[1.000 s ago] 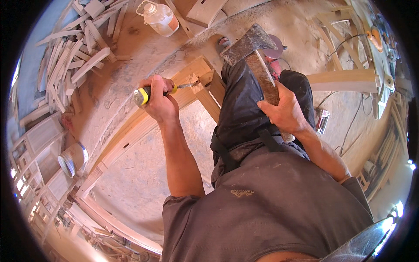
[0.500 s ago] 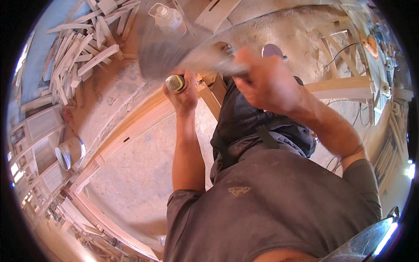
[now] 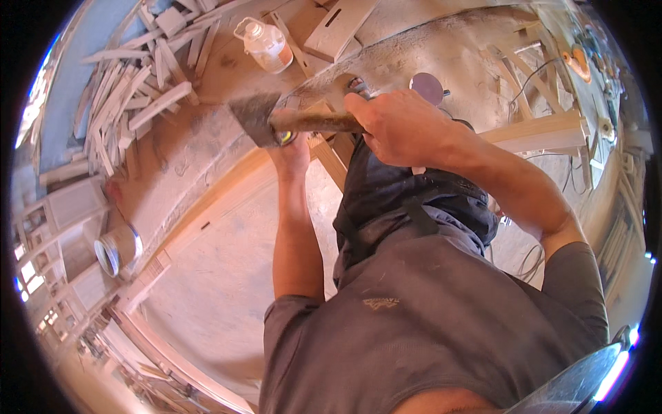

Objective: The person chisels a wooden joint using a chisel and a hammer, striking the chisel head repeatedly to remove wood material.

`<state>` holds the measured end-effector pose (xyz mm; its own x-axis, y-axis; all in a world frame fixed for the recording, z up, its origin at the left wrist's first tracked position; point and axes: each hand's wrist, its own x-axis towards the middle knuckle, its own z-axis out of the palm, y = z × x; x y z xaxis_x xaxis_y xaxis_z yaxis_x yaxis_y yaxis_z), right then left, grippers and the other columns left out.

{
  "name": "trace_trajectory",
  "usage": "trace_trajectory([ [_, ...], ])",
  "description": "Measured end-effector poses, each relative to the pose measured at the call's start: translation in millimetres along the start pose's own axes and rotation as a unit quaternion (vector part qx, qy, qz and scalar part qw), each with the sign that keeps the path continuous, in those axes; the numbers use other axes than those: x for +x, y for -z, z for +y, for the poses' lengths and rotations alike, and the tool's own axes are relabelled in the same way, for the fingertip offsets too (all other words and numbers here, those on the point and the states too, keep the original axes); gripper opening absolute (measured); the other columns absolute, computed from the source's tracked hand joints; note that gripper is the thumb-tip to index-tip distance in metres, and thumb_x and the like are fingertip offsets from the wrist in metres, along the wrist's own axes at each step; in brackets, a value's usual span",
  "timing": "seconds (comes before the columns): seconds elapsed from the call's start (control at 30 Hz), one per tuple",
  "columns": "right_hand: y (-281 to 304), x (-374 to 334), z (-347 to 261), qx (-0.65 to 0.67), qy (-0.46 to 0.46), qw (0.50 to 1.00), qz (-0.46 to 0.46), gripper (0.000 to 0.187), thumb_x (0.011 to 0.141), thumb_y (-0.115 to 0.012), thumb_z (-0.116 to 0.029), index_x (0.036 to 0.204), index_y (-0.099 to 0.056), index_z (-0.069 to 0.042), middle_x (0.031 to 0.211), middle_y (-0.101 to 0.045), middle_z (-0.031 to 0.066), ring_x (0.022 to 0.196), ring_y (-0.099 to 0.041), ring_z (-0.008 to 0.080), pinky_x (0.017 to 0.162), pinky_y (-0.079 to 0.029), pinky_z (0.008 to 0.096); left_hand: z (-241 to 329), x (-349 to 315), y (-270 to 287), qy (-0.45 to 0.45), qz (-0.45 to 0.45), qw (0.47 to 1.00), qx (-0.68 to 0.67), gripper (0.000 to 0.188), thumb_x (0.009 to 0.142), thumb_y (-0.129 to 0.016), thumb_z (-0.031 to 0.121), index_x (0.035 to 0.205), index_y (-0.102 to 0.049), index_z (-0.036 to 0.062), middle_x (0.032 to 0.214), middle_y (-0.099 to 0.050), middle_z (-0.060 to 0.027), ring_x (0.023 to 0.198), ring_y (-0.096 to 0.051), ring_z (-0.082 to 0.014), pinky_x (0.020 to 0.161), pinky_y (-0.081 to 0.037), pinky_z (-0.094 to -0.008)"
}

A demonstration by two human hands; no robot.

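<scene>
My right hand (image 3: pixel 407 127) is closed round the wooden handle of a hatchet (image 3: pixel 314 123). Its broad, dark grey head points left and lies over my left hand (image 3: pixel 294 157). That hand is in a fist round an upright chisel (image 3: pixel 285 137), of which only a bit of the yellow-and-black handle end shows past the hatchet head. The chisel's blade is hidden. Whether the hatchet touches the handle end I cannot tell. Below the fist runs a long pale wooden frame (image 3: pixel 245 164), with a short slot cut in it farther left.
A heap of wood offcuts (image 3: pixel 138 96) lies at the far left. A clear plastic jug (image 3: pixel 267 48) stands beyond my hands, near a slotted board (image 3: pixel 341 27). At left is a white bucket (image 3: pixel 118 250); at right are a wooden beam (image 3: pixel 538 134) and cables (image 3: pixel 529 265).
The hatchet, blurred in its swing half a second ago, has come down over the chisel's handle end and shows sharper. My left hand keeps its grip in nearly the same place.
</scene>
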<state>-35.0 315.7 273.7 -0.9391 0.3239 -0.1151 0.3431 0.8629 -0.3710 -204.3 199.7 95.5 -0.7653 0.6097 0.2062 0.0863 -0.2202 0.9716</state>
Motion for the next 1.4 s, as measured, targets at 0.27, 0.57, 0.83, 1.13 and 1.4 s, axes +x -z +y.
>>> trace_trajectory([
  [0.27,-26,-12,25,0.058,-0.061,0.996,0.043,0.024,0.084,-0.064,-0.012,0.102,-0.050,-0.002,0.070,-0.063,0.0242,0.070,-0.063,0.0469,0.062,-0.049,0.0532,10,-2,-13,0.072,-0.004,0.997,-0.032,0.010,0.082,-0.069,-0.002,0.079,-0.060,0.0029,0.074,-0.059,0.0018,0.066,-0.055,-0.0072,0.061,-0.045,-0.0241],
  [0.57,-69,-98,86,0.442,-0.462,0.767,0.053,0.025,0.083,-0.066,-0.009,0.102,-0.056,0.002,0.067,-0.060,0.0104,0.049,-0.059,0.0203,0.047,-0.048,0.0324,19,18,-71,0.077,-0.151,0.979,0.117,0.016,0.078,-0.068,0.003,0.068,-0.057,0.0090,0.064,-0.053,0.0042,0.055,-0.048,-0.0063,0.051,-0.040,-0.0263],
  [0.83,-120,-171,106,0.474,-0.572,0.664,0.083,0.025,0.080,-0.072,-0.010,0.095,-0.053,-0.002,0.061,-0.054,0.0042,0.042,-0.052,0.0130,0.039,-0.041,0.0281,83,39,20,-0.042,0.077,0.982,-0.169,0.018,0.086,-0.053,-0.003,0.073,-0.048,0.0076,0.060,-0.048,-0.0056,0.051,-0.042,-0.0133,0.050,-0.040,-0.0309],
  [1.13,-97,-112,98,0.444,-0.505,0.740,0.028,0.025,0.083,-0.069,-0.010,0.101,-0.056,0.000,0.067,-0.056,0.0032,0.048,-0.053,0.0098,0.042,-0.044,0.0266,33,29,17,0.043,0.070,0.979,-0.186,0.016,0.089,-0.052,-0.004,0.077,-0.047,0.0065,0.063,-0.046,-0.0048,0.054,-0.044,-0.0149,0.054,-0.043,-0.0339],
  [1.4,-90,-85,86,0.448,-0.455,0.769,0.026,0.026,0.085,-0.067,-0.012,0.105,-0.058,0.002,0.069,-0.055,0.0018,0.050,-0.054,0.0097,0.046,-0.045,0.0277,23,24,-16,0.044,0.047,0.996,-0.064,0.014,0.087,-0.061,-0.006,0.082,-0.054,0.0043,0.069,-0.059,-0.0074,0.057,-0.055,-0.0120,0.052,-0.047,-0.0281],
])
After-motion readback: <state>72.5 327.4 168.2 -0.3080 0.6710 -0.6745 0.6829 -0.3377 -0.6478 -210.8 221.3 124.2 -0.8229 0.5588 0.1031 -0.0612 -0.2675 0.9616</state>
